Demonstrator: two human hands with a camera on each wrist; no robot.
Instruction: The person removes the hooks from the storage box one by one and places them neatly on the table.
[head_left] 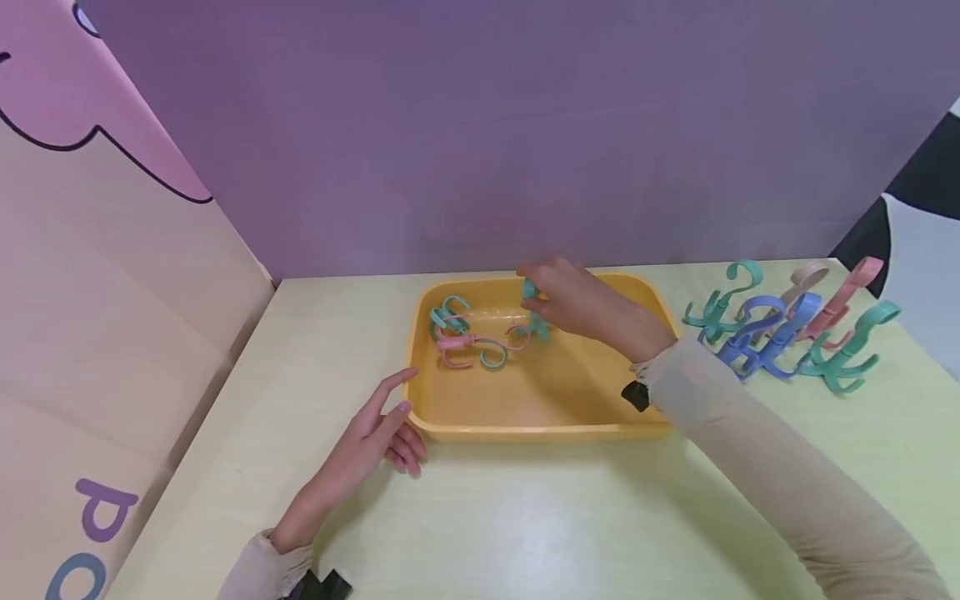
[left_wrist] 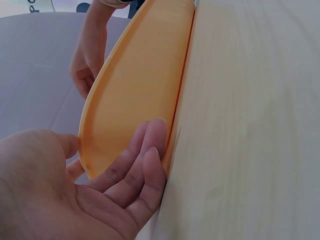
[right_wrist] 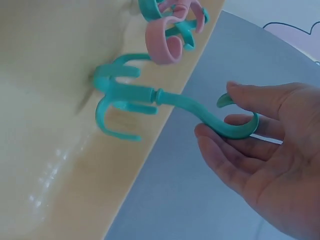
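In my right hand (head_left: 573,304) is a teal claw hook (right_wrist: 130,95), a hanging hook with several curved prongs. Thumb and fingers hold it by its curved top, its prongs down inside the yellow tray (head_left: 525,433). Whether the prongs touch the tray floor I cannot tell. To its left in the tray lie a pink claw hook (head_left: 453,342) and a teal claw hook (head_left: 450,315), tangled or overlapping. At the tray's left rim is my left hand (head_left: 367,442), touching the edge with loosely bent fingers.
Right of the tray, several claw hooks stand clustered on the pale table (head_left: 525,525), among them a blue one (head_left: 765,337), a pink one (head_left: 843,296) and a teal one (head_left: 847,354). A purple panel (head_left: 525,133) rises behind the table, and a printed panel (head_left: 112,292) at left.
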